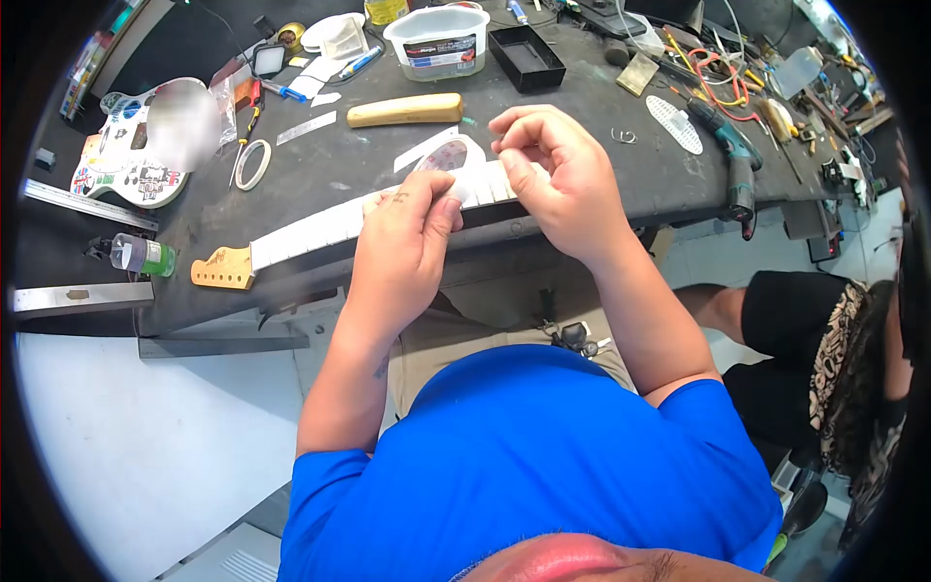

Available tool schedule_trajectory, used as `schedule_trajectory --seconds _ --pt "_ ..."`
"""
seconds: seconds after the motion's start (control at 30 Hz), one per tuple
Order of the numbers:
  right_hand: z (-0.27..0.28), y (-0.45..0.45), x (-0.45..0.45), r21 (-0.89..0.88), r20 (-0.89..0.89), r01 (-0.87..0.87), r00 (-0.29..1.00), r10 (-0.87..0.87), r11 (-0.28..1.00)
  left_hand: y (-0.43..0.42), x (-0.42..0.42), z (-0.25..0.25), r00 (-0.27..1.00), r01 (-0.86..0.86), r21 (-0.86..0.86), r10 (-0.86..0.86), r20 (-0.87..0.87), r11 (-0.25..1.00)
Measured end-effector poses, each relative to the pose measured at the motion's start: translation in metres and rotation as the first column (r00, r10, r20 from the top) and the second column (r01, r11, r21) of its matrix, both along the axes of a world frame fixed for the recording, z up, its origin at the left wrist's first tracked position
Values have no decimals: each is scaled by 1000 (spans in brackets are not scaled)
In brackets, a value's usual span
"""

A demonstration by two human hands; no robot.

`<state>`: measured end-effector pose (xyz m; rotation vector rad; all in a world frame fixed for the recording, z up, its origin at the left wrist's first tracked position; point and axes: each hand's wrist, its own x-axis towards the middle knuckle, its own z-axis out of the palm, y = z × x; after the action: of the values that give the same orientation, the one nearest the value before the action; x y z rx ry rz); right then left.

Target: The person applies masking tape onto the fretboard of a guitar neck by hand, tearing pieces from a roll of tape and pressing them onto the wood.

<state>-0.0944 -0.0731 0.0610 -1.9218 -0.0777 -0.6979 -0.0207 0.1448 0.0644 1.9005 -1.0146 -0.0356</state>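
A guitar neck lies across the front of the bench, its fretboard covered in white masking tape between the frets and its wooden headstock bare. Over the middle of it, my left hand is closed, thumb and fingers pinched at a whitish bit that looks like masking tape. My right hand is raised above the neck's right end with fingers curled together; whether anything sits in that pinch is hidden. Just behind my hands rests a roll of tape, partly covered by my left fingers.
Behind the neck are a wooden block, a metal ruler, a plastic tub and a black tray. A guitar body and spray bottle stand left. To the right lies a cordless drill; another person is beside me.
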Motion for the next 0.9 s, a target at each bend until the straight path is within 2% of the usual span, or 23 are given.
schedule_trajectory --seconds 0.03,0.07,0.17,0.3,0.37,0.4,0.47,0.57,0.6,0.7,0.8,0.9 --pt "0 -2 0 -101 31 -13 999 16 995 1 1 0 999 11 14 -11 49 1000" --pt "1 1 -1 -66 24 -27 999 29 997 1 2 1 995 22 27 -25 97 999" --pt "2 4 -3 -223 90 21 996 -1 975 0 3 -1 981 49 36 -55 185 998" --pt "-3 3 -1 -322 102 51 995 -19 945 -1 6 -6 943 101 29 -105 315 994" --pt "-2 4 -1 -385 110 75 993 -34 920 -3 1 -3 984 115 0 -114 138 993" --pt "-6 3 0 -291 116 55 993 -22 955 -4 -1 -1 992 119 -17 -118 51 993" --pt "-17 0 4 -101 135 4 991 10 995 -5 -2 0 997 76 -8 -76 20 997" --pt "-16 -1 1 -54 85 -29 996 33 998 -3 2 -1 996 83 -10 -83 -13 997" --pt "-10 -1 -2 -133 65 -18 998 27 991 -3 2 -2 994 103 -13 -103 -23 995" --pt "-11 -1 -3 -142 117 -29 992 46 989 -5 -2 -2 989 81 -38 -85 -120 996" --pt "-3 -6 -2 -198 102 36 995 -16 980 -3 9 -9 988 132 -81 -125 89 988" --pt "-2 -3 -6 -160 116 23 993 -4 987 -3 17 -10 956 -61 8 56 287 998"
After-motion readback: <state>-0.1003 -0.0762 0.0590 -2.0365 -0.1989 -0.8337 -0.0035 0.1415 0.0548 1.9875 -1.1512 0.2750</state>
